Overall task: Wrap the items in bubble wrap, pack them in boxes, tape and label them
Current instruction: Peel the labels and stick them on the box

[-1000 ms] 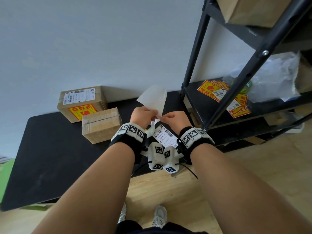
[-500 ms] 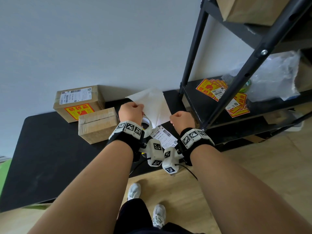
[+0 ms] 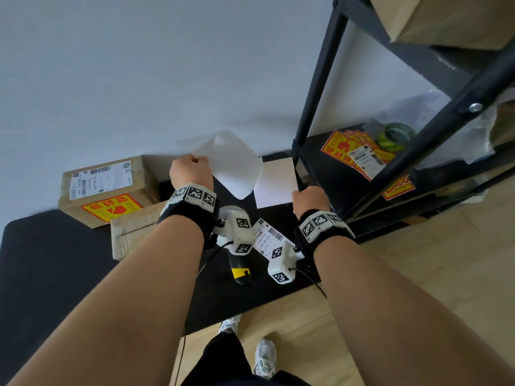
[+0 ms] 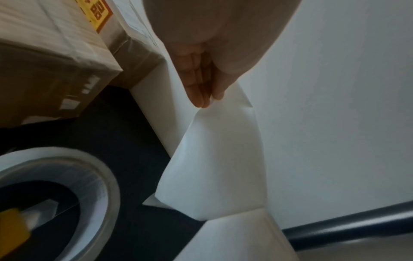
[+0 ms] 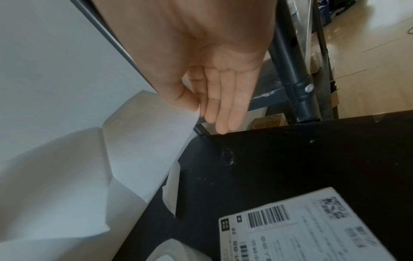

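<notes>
The hands are farther apart now. The left hand pinches the peeled white backing, and the right hand pinches the label. Both sheets hang over the black bench, corners still touching.

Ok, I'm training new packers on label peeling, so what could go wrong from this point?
1. The left hand pinches the left sheet and the right hand pinches the right sheet. They join along a fold, so an uneven pull might tear or crease them.
2. The right sheet hangs near the black table. A sticky face could catch there, though which sheet is the label is unclear.
3. The tape roll below could snag a corner.
</notes>
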`<state>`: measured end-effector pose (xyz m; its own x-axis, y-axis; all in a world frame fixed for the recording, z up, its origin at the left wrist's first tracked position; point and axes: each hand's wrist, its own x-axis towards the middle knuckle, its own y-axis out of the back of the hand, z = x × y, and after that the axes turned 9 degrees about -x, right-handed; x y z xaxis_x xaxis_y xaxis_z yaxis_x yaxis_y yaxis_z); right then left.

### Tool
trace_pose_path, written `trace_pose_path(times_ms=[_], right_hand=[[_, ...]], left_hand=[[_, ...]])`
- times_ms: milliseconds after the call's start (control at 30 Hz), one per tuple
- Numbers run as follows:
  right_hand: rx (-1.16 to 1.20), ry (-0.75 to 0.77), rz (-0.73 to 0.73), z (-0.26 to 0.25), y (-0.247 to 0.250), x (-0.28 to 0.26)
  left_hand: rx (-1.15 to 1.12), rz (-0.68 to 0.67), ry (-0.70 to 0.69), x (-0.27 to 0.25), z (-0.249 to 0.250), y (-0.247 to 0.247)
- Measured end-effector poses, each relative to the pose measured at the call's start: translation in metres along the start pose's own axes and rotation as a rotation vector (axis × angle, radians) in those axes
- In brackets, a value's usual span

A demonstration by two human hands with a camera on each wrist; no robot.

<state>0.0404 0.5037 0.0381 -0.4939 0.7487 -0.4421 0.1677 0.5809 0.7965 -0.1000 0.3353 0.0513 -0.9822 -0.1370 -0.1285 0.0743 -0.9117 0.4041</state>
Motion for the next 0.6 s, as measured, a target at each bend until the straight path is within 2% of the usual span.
trace_pose_path(times_ms=[133,333,467,600], right_hand=[[-0.03,-0.089,0.014,-0.007,-0.007,0.018],[-0.066,-0.1,0.013,-0.017,-0.014,0.031],[-0.049,-0.105,0.037,-0.031,-0.018,0.036],[-0.024,-0.105,0.06,-0.039,-0.016,0.036]], left_hand=[[0.043,0.018,0.022,0.031,-0.002,-0.004],[0.02,-0.016,0.103,0.06,-0.02,-0.013],[-0.035,-0.133,0.19,0.057,-0.017,-0.025],[-0.171,-0.268,0.337,0.057,-0.028,-0.048]])
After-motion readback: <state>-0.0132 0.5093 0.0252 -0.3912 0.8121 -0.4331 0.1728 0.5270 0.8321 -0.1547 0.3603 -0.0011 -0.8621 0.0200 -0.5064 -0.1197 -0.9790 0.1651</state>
